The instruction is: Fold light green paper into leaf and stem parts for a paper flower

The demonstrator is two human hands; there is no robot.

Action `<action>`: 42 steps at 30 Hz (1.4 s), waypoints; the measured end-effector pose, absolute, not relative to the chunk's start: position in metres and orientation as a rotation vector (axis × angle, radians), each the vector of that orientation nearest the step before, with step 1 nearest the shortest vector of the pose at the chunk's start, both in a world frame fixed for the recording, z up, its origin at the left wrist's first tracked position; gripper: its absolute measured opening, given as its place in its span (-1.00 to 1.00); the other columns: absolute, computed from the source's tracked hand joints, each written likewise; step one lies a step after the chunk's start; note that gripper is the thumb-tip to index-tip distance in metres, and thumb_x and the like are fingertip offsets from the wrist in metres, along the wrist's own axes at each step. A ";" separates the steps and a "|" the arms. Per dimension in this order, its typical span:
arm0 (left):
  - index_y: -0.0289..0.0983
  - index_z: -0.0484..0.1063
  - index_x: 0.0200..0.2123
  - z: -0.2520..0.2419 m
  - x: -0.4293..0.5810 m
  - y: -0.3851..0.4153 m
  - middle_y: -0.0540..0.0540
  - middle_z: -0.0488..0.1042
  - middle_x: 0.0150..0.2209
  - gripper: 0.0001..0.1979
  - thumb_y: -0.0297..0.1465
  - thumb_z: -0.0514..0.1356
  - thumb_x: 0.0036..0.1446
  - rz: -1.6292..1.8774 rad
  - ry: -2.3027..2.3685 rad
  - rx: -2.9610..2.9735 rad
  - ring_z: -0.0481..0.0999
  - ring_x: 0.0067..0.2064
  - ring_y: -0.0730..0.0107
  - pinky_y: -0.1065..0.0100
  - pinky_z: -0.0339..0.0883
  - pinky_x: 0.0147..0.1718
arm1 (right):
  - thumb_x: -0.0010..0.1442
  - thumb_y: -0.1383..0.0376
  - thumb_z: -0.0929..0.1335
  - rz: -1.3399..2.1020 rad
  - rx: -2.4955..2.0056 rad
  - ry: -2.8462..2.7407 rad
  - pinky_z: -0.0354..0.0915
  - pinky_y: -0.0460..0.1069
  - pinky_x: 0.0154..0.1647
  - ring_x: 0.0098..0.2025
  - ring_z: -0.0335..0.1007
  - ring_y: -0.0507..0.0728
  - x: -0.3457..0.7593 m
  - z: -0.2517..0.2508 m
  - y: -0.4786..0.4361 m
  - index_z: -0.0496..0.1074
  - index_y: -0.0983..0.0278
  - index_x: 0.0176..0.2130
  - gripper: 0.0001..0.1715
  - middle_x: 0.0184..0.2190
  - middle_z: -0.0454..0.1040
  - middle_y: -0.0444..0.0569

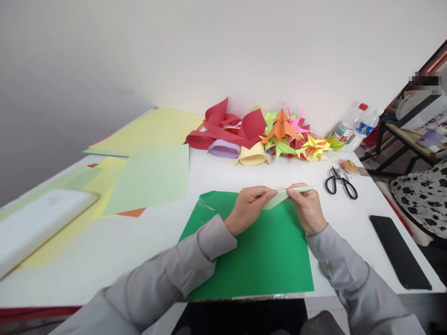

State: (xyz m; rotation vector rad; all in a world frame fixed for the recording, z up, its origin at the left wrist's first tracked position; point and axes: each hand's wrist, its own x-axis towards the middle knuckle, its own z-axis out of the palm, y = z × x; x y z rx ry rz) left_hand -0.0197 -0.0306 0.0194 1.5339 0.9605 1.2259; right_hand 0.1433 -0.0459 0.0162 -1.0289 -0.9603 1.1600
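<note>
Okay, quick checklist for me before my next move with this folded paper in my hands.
1. Left hand gripping the folded paper: ok, thumb and fingers pinch it.
2. Right hand gripping it too: ok, pinching it farther right.
3. Green sheet beneath the hands: ok, on the table.
4. Scissors away from the hands: ok, lying apart, beyond the right hand.
5. Phone off the green sheet: ok, lying to its right.
6. Paper's edges matched: cannot tell, too small and partly covered by fingers.
</note>
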 end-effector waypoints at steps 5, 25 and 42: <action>-0.29 0.57 -0.52 0.017 -0.017 -0.030 -0.03 0.55 -0.52 -0.80 -0.25 0.31 -0.08 1.271 1.003 1.408 0.42 -0.48 0.41 0.42 0.33 -0.50 | -0.19 0.22 0.53 1.176 -1.039 -0.835 0.18 -0.06 -0.44 -0.53 0.24 0.01 0.144 0.019 -0.045 0.49 0.25 -0.50 -0.77 -0.64 0.39 -0.19; -0.30 0.54 -0.56 0.020 -0.021 -0.029 -0.05 0.52 -0.52 -0.84 -0.32 0.32 -0.09 1.239 0.897 1.383 0.40 -0.45 0.41 0.40 0.28 -0.47 | -0.22 0.23 0.54 1.229 -1.036 -0.793 0.18 -0.06 -0.46 -0.54 0.24 0.01 0.144 0.021 -0.044 0.49 0.27 -0.51 -0.75 -0.65 0.39 -0.20; -0.31 0.58 -0.41 0.017 -0.019 -0.028 -0.11 0.61 -0.38 -0.75 -0.35 0.43 -0.25 1.235 0.884 1.255 0.56 -0.35 0.29 0.34 0.45 -0.36 | -0.14 0.24 0.53 1.166 -1.009 -0.938 0.20 -0.06 -0.38 -0.49 0.27 0.01 0.146 0.015 -0.044 0.53 0.25 -0.52 -0.83 -0.60 0.43 -0.17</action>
